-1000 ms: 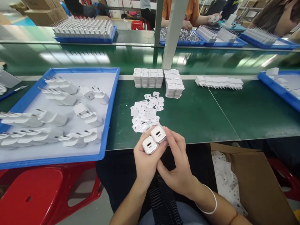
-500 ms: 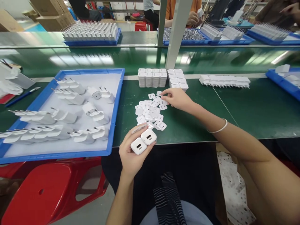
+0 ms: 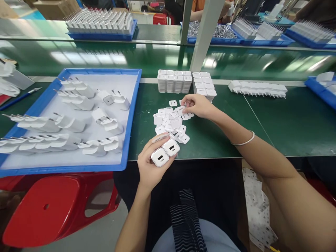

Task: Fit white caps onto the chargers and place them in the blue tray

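My left hand (image 3: 149,168) holds two white charger plugs (image 3: 165,153) side by side, port faces up, just over the near edge of the green table. My right hand (image 3: 198,105) reaches forward onto a loose pile of small white square stickers (image 3: 170,120), fingertips pinching at the pile's far right side. Whether a sticker is lifted I cannot tell. A thin bracelet sits on that wrist.
A blue tray (image 3: 131,119) of white charger plugs lies at left. Stacked white chargers (image 3: 174,80) and a row of chargers (image 3: 258,89) stand behind the pile. A red stool (image 3: 52,206) is lower left, a cardboard box (image 3: 259,210) lower right. Other people work at the far bench.
My right hand left the two chargers, reached out to the sticker pile and now pinches at it. My left hand kept the two chargers and shifted slightly.
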Motion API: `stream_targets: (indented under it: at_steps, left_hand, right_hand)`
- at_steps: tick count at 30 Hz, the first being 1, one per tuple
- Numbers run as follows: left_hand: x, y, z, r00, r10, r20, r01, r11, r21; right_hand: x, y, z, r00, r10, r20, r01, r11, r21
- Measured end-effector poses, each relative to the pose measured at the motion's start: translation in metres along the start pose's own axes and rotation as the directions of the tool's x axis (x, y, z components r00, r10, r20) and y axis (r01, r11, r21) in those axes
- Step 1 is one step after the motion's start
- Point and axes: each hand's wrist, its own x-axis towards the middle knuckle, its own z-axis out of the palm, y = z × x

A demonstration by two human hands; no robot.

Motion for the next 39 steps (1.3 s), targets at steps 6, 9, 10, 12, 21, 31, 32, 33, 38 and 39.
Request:
stream_targets:
  at_steps: [6,9,10,12,21,31,32,33,38,39]
  left_hand:
    - [0.002,0.003,-0.006,0.989,-0.147,0.014,0.147,0.979,-0.144]
    - [0.002,0.01,-0.003,0.972,-0.229,0.062,0.236,0.955,-0.177]
    - [0.001,0.013,0.0,0.965,-0.249,0.081,0.261,0.947,-0.189]
    - [0.0,0.018,0.004,0.956,-0.27,0.116,0.289,0.934,-0.209]
    - [-0.007,0.03,0.02,0.949,-0.245,0.197,0.288,0.928,-0.235]
    - [-0.011,0.033,0.022,0.977,-0.201,0.076,0.207,0.976,-0.073]
    - [-0.01,0.033,0.021,0.983,-0.174,0.06,0.176,0.983,-0.04]
    - [-0.01,0.033,0.021,0.989,-0.138,0.047,0.138,0.99,-0.01]
    - [-0.009,0.033,0.02,0.999,0.013,0.048,-0.018,0.993,0.114]
    - [-0.009,0.034,0.02,0.998,0.022,0.061,-0.03,0.991,0.128]
  right_hand:
    - [-0.057,-0.028,-0.009,0.992,-0.129,-0.005,0.124,0.941,0.316]
    - [-0.091,-0.04,-0.005,0.99,-0.144,0.0,0.13,0.894,0.429]
    - [-0.1,-0.042,-0.003,0.991,-0.132,0.002,0.117,0.881,0.458]
    - [-0.112,-0.043,0.004,0.995,-0.101,0.006,0.084,0.857,0.508]
    - [-0.137,-0.035,0.03,0.97,-0.101,-0.219,0.196,0.858,0.475]
    - [-0.154,-0.027,0.029,0.921,0.108,-0.375,0.138,0.809,0.571]
    - [-0.158,-0.028,0.027,0.934,0.114,-0.339,0.121,0.793,0.597]
    - [-0.161,-0.03,0.025,0.951,0.111,-0.287,0.099,0.772,0.628]
    - [-0.171,-0.042,0.022,0.993,0.08,-0.088,0.006,0.707,0.707]
    - [-0.171,-0.044,0.022,0.993,0.081,-0.08,0.0,0.705,0.709]
